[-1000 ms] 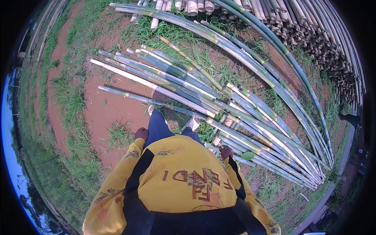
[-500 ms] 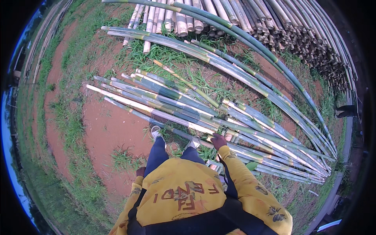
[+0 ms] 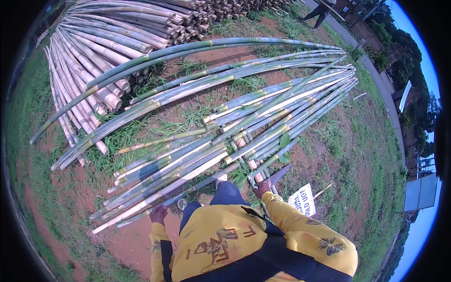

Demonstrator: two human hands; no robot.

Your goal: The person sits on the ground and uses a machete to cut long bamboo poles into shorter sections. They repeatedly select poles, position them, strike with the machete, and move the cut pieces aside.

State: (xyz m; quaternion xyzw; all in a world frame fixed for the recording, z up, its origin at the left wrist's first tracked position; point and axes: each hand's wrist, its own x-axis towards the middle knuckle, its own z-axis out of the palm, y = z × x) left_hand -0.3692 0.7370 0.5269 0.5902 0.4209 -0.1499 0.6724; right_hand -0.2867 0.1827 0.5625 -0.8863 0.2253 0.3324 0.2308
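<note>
My right hand (image 3: 261,189) is closed on the handle of a handsaw (image 3: 280,175), whose dark blade points away to the right, beside the cut end of a thin bamboo pole. My left hand (image 3: 159,214) hangs with loose fingers just above the near left ends of the green bamboo poles (image 3: 188,175); it appears to hold nothing. These poles lie in a fanned pile at my feet, running from near left to far right. Short pale bamboo pieces (image 3: 253,165) lie crosswise beneath them. A green leaf (image 3: 284,141) sits by the pile's right side.
Long curved green poles (image 3: 188,94) lie beyond the pile. Farther off is a big stack of dry bamboo (image 3: 136,40). A white board with writing (image 3: 303,199) and a stick lie on the grass at right. A person (image 3: 319,14) stands by the road.
My view has turned to the right. My right hand has moved from the poles to the handsaw at the pile's right side. My left hand has come forward from beside my leg.
</note>
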